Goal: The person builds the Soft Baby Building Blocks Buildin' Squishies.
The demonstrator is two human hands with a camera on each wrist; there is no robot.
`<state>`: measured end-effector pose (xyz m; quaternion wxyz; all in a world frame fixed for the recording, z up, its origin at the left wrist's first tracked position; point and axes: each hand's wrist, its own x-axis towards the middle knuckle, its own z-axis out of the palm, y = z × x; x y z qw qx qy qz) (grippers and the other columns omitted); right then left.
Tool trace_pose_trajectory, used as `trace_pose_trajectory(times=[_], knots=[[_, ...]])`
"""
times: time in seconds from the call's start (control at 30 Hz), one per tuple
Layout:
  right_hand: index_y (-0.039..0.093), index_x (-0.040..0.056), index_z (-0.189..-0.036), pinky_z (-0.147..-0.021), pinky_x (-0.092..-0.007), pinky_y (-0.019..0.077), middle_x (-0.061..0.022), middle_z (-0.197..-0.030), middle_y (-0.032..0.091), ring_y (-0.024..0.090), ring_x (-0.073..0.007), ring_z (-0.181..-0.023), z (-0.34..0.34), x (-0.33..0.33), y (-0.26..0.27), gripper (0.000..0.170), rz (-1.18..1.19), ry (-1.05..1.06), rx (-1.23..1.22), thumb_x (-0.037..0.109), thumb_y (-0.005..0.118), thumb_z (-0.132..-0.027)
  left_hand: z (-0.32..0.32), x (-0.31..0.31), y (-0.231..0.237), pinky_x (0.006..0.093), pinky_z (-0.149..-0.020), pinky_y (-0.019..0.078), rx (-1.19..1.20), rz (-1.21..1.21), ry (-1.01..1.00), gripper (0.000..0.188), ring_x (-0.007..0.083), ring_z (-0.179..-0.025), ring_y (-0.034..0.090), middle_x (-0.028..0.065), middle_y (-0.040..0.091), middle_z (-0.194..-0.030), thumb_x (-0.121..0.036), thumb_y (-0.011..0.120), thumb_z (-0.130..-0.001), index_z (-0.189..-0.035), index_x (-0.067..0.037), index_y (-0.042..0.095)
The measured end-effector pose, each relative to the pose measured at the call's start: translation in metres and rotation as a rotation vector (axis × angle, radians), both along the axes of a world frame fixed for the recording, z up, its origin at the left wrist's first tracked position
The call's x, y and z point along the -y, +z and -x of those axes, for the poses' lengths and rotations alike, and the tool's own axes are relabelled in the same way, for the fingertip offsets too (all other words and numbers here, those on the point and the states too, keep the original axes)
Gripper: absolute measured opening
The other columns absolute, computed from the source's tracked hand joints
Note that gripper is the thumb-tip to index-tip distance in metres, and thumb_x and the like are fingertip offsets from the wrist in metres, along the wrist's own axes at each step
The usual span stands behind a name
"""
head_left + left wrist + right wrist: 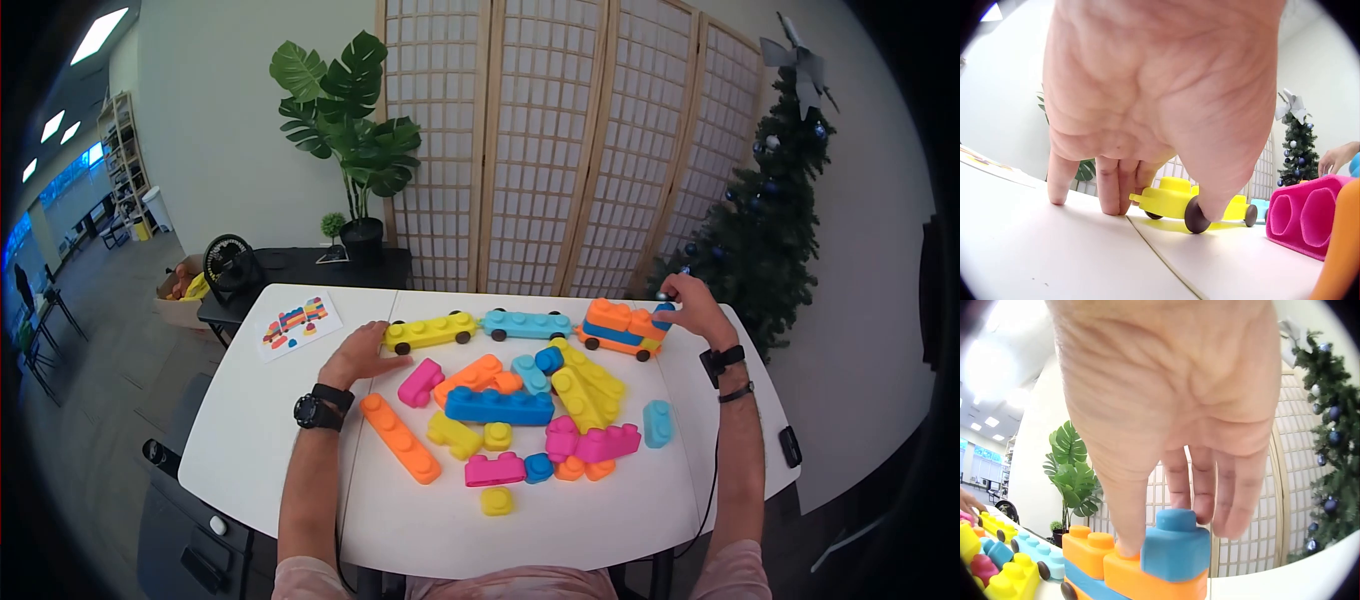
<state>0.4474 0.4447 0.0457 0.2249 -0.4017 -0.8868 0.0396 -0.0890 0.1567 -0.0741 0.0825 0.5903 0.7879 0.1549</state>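
Note:
My left hand [357, 354] is at the left end of a yellow wheeled toy wagon [432, 331]. In the left wrist view its fingertips rest on the table behind the wagon's end, and the thumb touches a dark wheel [1197, 215]. My right hand [697, 308] pinches a small blue block [1175, 550] between thumb and fingers, on top of an orange block [1154, 580] at the right end of a wheeled toy train car [618, 333]. A light blue wagon [527, 325] stands between the yellow one and this car, in one row.
Several loose blocks lie in front of the row, among them a long blue block [499, 406], a long orange one [401, 438] and a pink one [608, 442]. A picture card [298, 325] lies at the table's [260, 440] back left.

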Motion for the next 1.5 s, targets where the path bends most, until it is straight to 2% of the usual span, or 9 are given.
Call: trace_pose_trajectory(times=[0.1,0.23,0.43,0.73,0.87,0.9,1.0,1.13,1.5], knots=[[0.074,0.0011,-0.106,-0.083,-0.0376,0.0601,-0.0129,-0.100,0.073,0.071,-0.0262,-0.093,0.024,0.031,0.014,0.036,-0.054,0.096,-0.017,0.015,0.094,-0.080,0.001,0.001,-0.002,0.0442,-0.114,0.0516,0.003,0.001,0.003,0.103,0.0405,-0.133,0.063,0.0266,0.066,-0.141,-0.066,0.088,-0.080,-0.148,0.005,0.057],[0.076,0.0015,-0.108,-0.084,-0.0406,0.0591,-0.0135,-0.100,0.075,0.072,-0.0298,-0.093,0.073,0.098,0.026,0.025,0.273,0.464,-0.017,0.017,0.084,-0.090,0.005,-0.001,-0.006,0.0439,-0.117,0.0504,-0.023,0.006,-0.003,0.110,0.0401,-0.138,0.061,0.0265,0.063,-0.146,-0.067,0.090,-0.077,-0.153,0.004,0.053],[0.074,0.0048,-0.124,-0.088,-0.0450,0.0600,-0.0133,-0.115,0.074,0.072,-0.0294,-0.109,0.142,0.181,-0.041,0.027,0.172,0.980,0.246,0.019,0.072,-0.101,0.005,0.000,-0.006,0.0441,-0.118,0.0493,-0.005,-0.012,-0.003,0.111,0.0399,-0.139,0.060,0.0263,0.062,-0.149,-0.067,0.091,-0.076,-0.153,0.004,0.053],[0.070,0.0042,-0.124,-0.090,-0.0482,0.0578,-0.0145,-0.114,0.066,0.069,-0.0353,-0.107,0.174,0.207,-0.077,0.026,0.142,0.921,0.497,0.015,0.069,-0.100,0.011,-0.004,-0.013,0.0436,-0.124,0.0436,0.015,0.024,-0.002,0.116,0.0399,-0.147,0.054,0.0274,0.057,-0.156,-0.070,0.088,-0.077,-0.157,0.005,0.050],[0.071,0.0035,-0.124,-0.087,-0.0427,0.0584,-0.0124,-0.118,0.069,0.072,-0.0317,-0.100,0.156,0.179,-0.025,0.029,0.163,1.081,0.143,0.013,0.075,-0.097,0.014,-0.005,-0.018,0.0437,-0.119,0.0490,-0.018,-0.006,-0.004,0.110,0.0382,-0.140,0.060,0.0253,0.063,-0.149,-0.065,0.091,-0.079,-0.155,0.003,0.052],[0.072,0.0035,-0.124,-0.088,-0.0418,0.0585,-0.0123,-0.114,0.072,0.073,-0.0309,-0.096,0.151,0.172,-0.001,0.030,0.323,0.938,0.154,0.014,0.076,-0.097,0.015,-0.005,-0.019,0.0437,-0.118,0.0492,-0.027,-0.014,-0.006,0.109,0.0382,-0.139,0.061,0.0251,0.063,-0.148,-0.065,0.090,-0.079,-0.155,0.003,0.053],[0.076,0.0009,-0.118,-0.082,-0.0389,0.0600,-0.0142,-0.105,0.074,0.076,-0.0293,-0.093,0.121,0.120,0.036,0.026,0.015,0.751,0.030,0.010,0.078,-0.093,0.007,-0.002,-0.009,0.0439,-0.117,0.0501,-0.024,0.005,0.016,0.104,0.0384,-0.137,0.062,0.0247,0.064,-0.147,-0.064,0.088,-0.082,-0.154,0.003,0.054],[0.080,-0.0010,-0.111,-0.088,-0.0421,0.0609,-0.0183,-0.102,0.077,0.074,-0.0364,-0.095,0.078,0.062,0.063,0.025,0.052,0.310,0.054,0.000,0.074,-0.087,0.003,-0.001,-0.004,0.0443,-0.115,0.0508,-0.017,0.006,0.002,0.093,0.0386,-0.136,0.062,0.0245,0.065,-0.146,-0.059,0.084,-0.090,-0.152,0.003,0.055],[0.081,-0.0007,-0.110,-0.094,-0.0415,0.0625,-0.0205,-0.108,0.080,0.077,-0.0382,-0.104,0.030,-0.016,0.006,0.030,0.009,0.149,0.170,-0.003,0.079,-0.081,0.006,-0.001,-0.010,0.0457,-0.117,0.0489,0.009,-0.024,0.012,0.079,0.0408,-0.137,0.060,0.0264,0.065,-0.145,-0.057,0.071,-0.101,-0.148,0.004,0.058]])
